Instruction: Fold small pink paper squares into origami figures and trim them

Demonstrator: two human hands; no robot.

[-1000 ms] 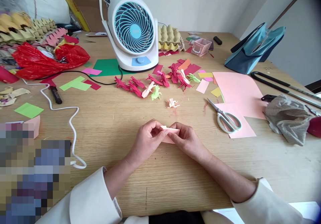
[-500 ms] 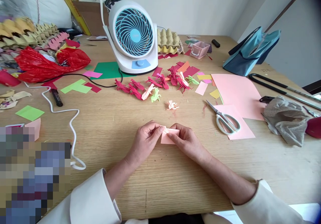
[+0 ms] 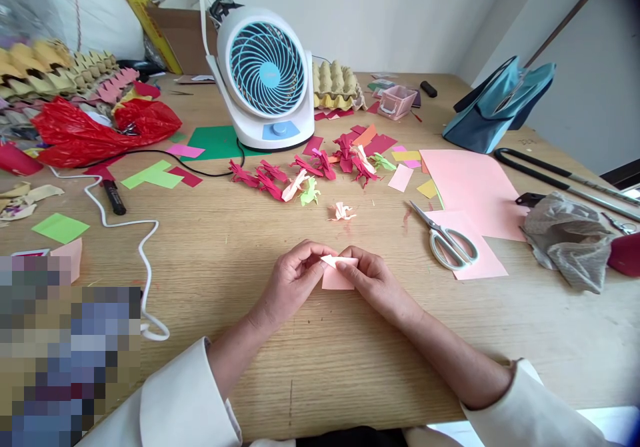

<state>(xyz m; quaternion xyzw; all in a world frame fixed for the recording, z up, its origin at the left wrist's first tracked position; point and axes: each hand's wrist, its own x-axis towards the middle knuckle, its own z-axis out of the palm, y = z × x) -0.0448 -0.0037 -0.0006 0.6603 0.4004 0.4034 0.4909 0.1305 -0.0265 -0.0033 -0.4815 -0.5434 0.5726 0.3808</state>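
Note:
Between my hands, just above the table, is a small piece of pink paper (image 3: 338, 279) with a paler fold along its top edge. My left hand (image 3: 295, 280) pinches its upper left corner between thumb and fingers. On the other side my right hand (image 3: 373, 280) grips it, thumb in front and fingers behind. Beyond them lies a small pale pink folded paper figure (image 3: 342, 211). Farther back is a row of folded figures, such as a light green one (image 3: 310, 191) and a red one (image 3: 244, 174). Scissors (image 3: 453, 241) rest on a pink sheet (image 3: 493, 260) at the right.
A white fan (image 3: 270, 73) stands at the back of the wooden table (image 3: 240, 380). A white cord (image 3: 148, 260) runs down the left, near a black marker (image 3: 115, 197). Egg cartons (image 3: 337, 87), a red plastic bag (image 3: 95, 130) and a blue bag (image 3: 493, 120) sit around the edges.
My left fingers have shifted slightly at the paper's upper left corner, where a pale folded flap now shows more. My right hand keeps its grip.

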